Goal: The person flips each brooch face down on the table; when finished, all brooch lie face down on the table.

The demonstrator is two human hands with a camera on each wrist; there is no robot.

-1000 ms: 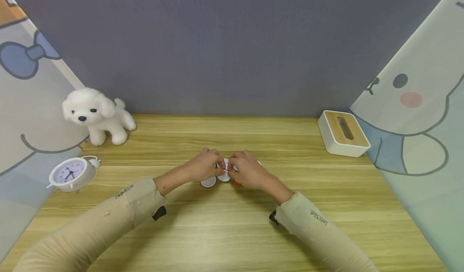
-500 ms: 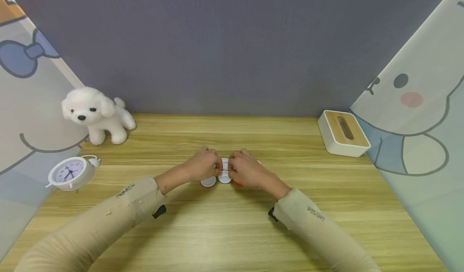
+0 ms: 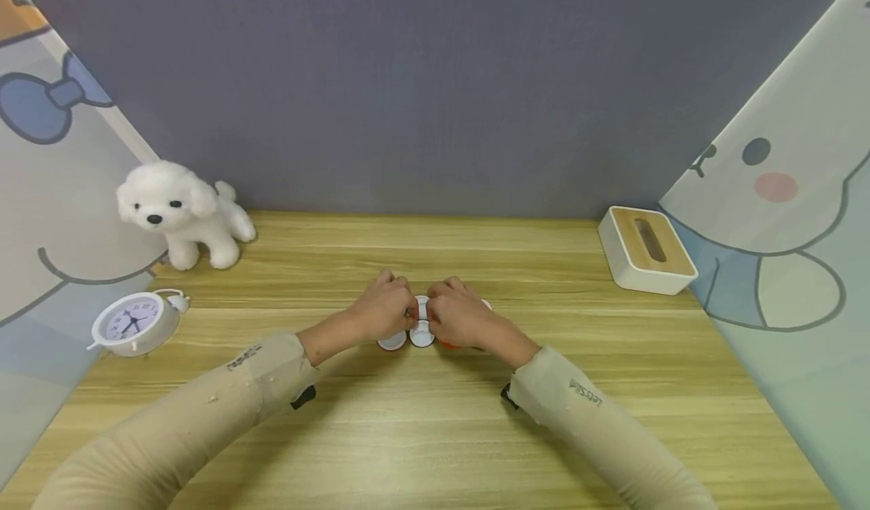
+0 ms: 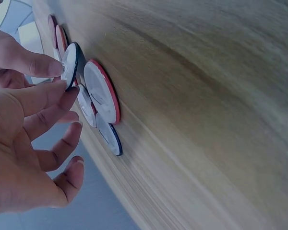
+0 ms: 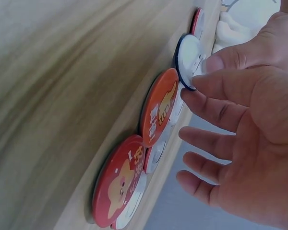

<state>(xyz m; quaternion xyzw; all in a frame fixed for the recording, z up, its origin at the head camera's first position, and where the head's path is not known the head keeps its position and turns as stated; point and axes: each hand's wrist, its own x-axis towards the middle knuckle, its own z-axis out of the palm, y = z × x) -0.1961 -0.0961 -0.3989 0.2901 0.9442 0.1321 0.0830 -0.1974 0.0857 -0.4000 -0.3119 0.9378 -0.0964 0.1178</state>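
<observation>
In the head view, my left hand (image 3: 387,310) and right hand (image 3: 457,313) meet over a cluster of round button badges. Between them is a white-backed badge (image 3: 421,335), which shows a dark blue rim (image 5: 189,60) in the right wrist view. Thumb and finger of my left hand (image 4: 26,132) pinch this badge's edge; my right hand (image 5: 259,129) pinches it from the other side. A red-rimmed badge (image 4: 101,91) lies white side up beside it. On the other side lie an orange badge (image 5: 159,108) and a red badge (image 5: 119,182) with cartoon prints.
More badges lie in a farther row, partly hidden, including a dark-rimmed one (image 4: 109,134). A white alarm clock (image 3: 139,323) and a white plush dog (image 3: 183,211) stand at the left. A tissue box (image 3: 647,251) stands at the back right of the wooden table (image 3: 421,427).
The hands have stayed at the middle badge with small finger movements. The badge now shows slightly nearer the person, and the right forearm has shifted slightly left.
</observation>
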